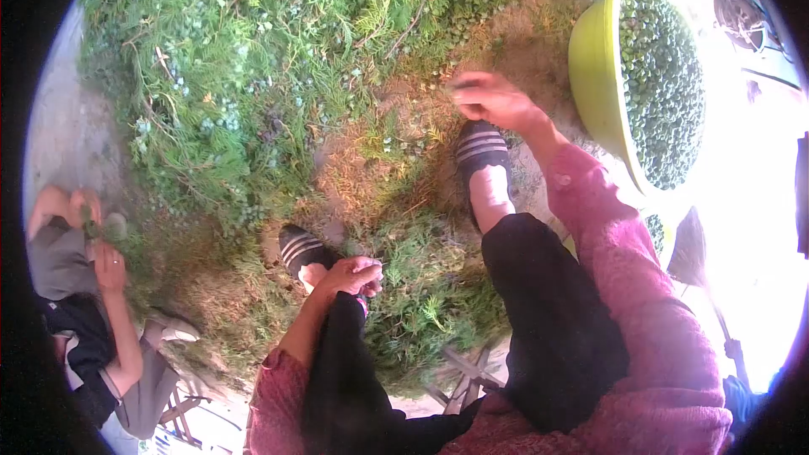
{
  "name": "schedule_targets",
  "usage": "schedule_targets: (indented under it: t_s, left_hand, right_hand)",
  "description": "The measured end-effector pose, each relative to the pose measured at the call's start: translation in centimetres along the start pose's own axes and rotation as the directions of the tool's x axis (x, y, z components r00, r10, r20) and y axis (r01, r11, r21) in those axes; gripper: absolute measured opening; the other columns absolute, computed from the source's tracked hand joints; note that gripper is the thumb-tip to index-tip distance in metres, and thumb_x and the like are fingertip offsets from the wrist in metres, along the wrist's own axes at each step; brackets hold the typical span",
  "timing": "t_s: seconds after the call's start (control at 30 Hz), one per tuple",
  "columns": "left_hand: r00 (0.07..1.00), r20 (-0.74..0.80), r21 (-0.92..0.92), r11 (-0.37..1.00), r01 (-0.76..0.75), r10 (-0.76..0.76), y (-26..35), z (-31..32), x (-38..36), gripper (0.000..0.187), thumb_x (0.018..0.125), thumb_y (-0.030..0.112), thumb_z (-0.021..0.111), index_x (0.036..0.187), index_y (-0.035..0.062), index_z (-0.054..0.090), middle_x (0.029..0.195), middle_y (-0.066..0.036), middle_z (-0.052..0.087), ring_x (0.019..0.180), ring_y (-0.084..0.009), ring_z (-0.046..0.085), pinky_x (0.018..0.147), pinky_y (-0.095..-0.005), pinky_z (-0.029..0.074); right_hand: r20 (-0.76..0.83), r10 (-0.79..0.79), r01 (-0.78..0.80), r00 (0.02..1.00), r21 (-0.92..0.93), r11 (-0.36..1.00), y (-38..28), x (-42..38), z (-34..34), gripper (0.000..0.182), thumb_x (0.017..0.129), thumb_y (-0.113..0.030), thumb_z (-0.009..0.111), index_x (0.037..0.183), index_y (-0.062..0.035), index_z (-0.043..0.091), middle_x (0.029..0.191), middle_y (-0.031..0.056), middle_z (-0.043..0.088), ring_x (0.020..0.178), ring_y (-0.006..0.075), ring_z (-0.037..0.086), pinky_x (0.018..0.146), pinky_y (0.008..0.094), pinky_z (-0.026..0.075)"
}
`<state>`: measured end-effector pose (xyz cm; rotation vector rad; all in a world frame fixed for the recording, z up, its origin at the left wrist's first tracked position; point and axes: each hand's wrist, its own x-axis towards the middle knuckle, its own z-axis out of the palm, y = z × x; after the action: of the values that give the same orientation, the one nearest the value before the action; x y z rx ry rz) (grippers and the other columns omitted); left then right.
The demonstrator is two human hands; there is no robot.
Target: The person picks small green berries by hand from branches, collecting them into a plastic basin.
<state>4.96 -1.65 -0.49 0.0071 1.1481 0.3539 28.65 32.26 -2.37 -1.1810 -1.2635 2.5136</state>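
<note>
My left hand (350, 276) rests beside my left knee, its fingers pinched together; whatever may be in them is too small to make out. My right hand (495, 101) hangs above my right shoe (483, 141), fingers curled together and slightly blurred, with their contents hidden. In front of both hands spreads a heap of green conifer sprigs (244, 76) bearing bluish berries. More cut sprigs (430, 286) lie between my feet. To the right of my right hand stands a yellow-green tub (597, 76) filled with small green-blue berries (661, 84).
Another person (93, 320) sits at the left edge, hands near some greenery. A broom (689, 248) and a second container partly show below the tub. Wooden stool legs (463, 375) stand beneath me. Brown dry needles (362, 177) cover the ground around my shoes.
</note>
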Motion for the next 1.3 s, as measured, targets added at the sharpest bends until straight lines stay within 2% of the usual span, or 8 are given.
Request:
schedule_targets:
  t_s: [0.27,0.47,0.6,0.67,0.83,1.07,1.2,1.3]
  left_hand:
    - [1.000,0.025,-0.001,1.000,-0.007,0.007,-1.4,-0.7,0.8,0.038,0.083,0.026,0.060,0.108,-0.0026,0.052,0.090,-0.009,0.059,0.074,-0.0159,0.058,0.063,-0.0275,0.048]
    - [1.000,0.019,0.010,1.000,-0.010,0.010,-1.3,-0.5,0.8,0.040,0.082,0.025,0.060,0.109,-0.0040,0.051,0.091,-0.010,0.058,0.073,-0.0174,0.058,0.063,-0.0291,0.048]
    - [0.999,0.043,0.040,0.999,-0.011,0.010,-0.6,-0.4,0.6,0.041,0.084,0.025,0.058,0.110,-0.0051,0.049,0.090,-0.011,0.058,0.074,-0.0183,0.058,0.064,-0.0303,0.048]
    - [0.998,0.060,0.014,1.000,-0.011,0.010,-1.2,-0.9,1.0,0.043,0.083,0.026,0.060,0.111,-0.0051,0.049,0.092,-0.011,0.058,0.074,-0.0176,0.058,0.064,-0.0289,0.048]
    - [0.996,0.087,0.027,1.000,-0.015,0.012,-1.3,-0.9,1.2,0.046,0.082,0.028,0.060,0.111,-0.0058,0.048,0.093,-0.011,0.058,0.075,-0.0172,0.058,0.063,-0.0274,0.048]
    - [0.997,0.069,0.013,0.999,-0.034,0.033,-0.6,-0.4,0.6,0.044,0.083,0.027,0.059,0.110,-0.0070,0.048,0.091,-0.011,0.057,0.074,-0.0164,0.058,0.062,-0.0273,0.047]
    - [0.998,0.066,0.012,1.000,-0.024,0.023,-0.8,-0.6,0.7,0.043,0.083,0.026,0.060,0.109,-0.0062,0.049,0.090,-0.010,0.058,0.073,-0.0163,0.058,0.062,-0.0275,0.047]
    - [0.996,0.086,0.021,1.000,-0.021,0.020,-1.0,-0.8,1.1,0.042,0.083,0.026,0.060,0.109,-0.0049,0.050,0.090,-0.010,0.058,0.072,-0.0167,0.058,0.062,-0.0273,0.048]
  right_hand:
    - [-0.145,0.044,-0.078,0.988,-0.237,0.968,-0.1,2.6,3.4,0.021,0.078,-0.018,0.061,0.095,-0.0058,0.058,0.071,0.0020,0.057,0.064,0.0123,0.054,0.052,0.0251,0.042]
    - [0.067,-0.554,0.170,0.830,-0.976,0.135,1.7,5.1,5.3,0.017,0.067,-0.015,0.061,0.082,-0.0065,0.060,0.072,0.0119,0.060,0.072,0.0318,0.058,0.068,0.0376,0.047]
    - [0.103,-0.516,0.253,0.850,-0.940,0.228,1.5,4.7,4.4,0.016,0.069,-0.016,0.062,0.082,-0.0082,0.059,0.070,0.0078,0.058,0.070,0.0269,0.058,0.065,0.0364,0.047]
    - [-0.141,0.112,-0.155,0.984,-0.348,0.925,-1.2,1.8,4.1,0.016,0.075,-0.020,0.062,0.079,-0.0061,0.057,0.075,0.0029,0.056,0.062,0.0126,0.054,0.051,0.0260,0.042]
    - [-0.195,0.134,-0.158,0.972,-0.112,0.981,-0.3,0.9,4.1,0.017,0.075,-0.021,0.063,0.081,-0.0061,0.057,0.075,0.0024,0.056,0.066,0.0103,0.053,0.053,0.0241,0.042]
    - [0.158,-0.479,0.188,0.864,-0.982,0.016,3.5,4.2,5.0,0.022,0.072,-0.026,0.064,0.084,-0.0093,0.058,0.075,0.0101,0.058,0.071,0.0203,0.057,0.064,0.0346,0.048]
    - [-0.008,-0.030,0.025,1.000,-0.405,0.914,1.2,1.7,3.3,0.023,0.076,-0.027,0.064,0.083,-0.0066,0.057,0.072,0.0049,0.056,0.066,0.0146,0.054,0.058,0.0297,0.046]
    - [0.095,0.140,-0.144,0.986,0.042,0.989,-0.9,0.2,3.7,0.023,0.079,-0.027,0.062,0.083,-0.0046,0.058,0.071,0.0020,0.055,0.064,0.0096,0.052,0.054,0.0231,0.044]
